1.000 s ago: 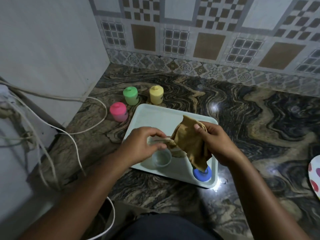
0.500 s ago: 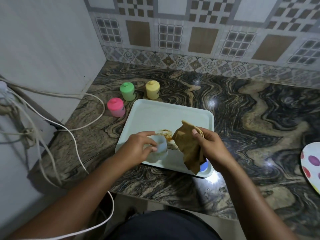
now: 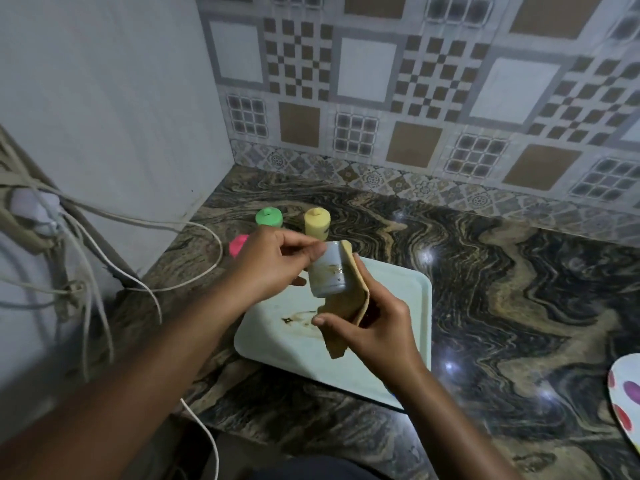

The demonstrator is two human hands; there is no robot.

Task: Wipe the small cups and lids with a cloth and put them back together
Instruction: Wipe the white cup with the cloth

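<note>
2 hands: both are held over the tray (image 3: 408,296), with cup and cloth kept between them.
Left hand (image 3: 273,261): fingers and thumb are curled round the upper end of the small cup (image 3: 327,271), which is gripped clear of the tray and tilted.
Right hand (image 3: 374,327): the folded tan cloth (image 3: 349,306) is pinched between thumb and fingers and laid against the cup's right side.
Cup: pale grey-blue, marked by a brown smear on its wall; no lid is seen on it.
3 capped cups: the green cup (image 3: 268,216), yellow cup (image 3: 316,220) and pink cup (image 3: 238,244) are set on the counter (image 3: 519,289) just beyond the tray's far left corner; the pink one is partly hidden by the left hand.
Tray: a brown stain (image 3: 298,320) is seen at its near left.
Risk, slip: the cup is held at 1 end only, so it could be knocked loose by a firm rub and dropped onto the tray.
Risk, smear: the mark may be spread rather than lifted if a soiled fold is used.
Risk, reach: the capped cups could be toppled by the left wrist, being so near it.
</note>
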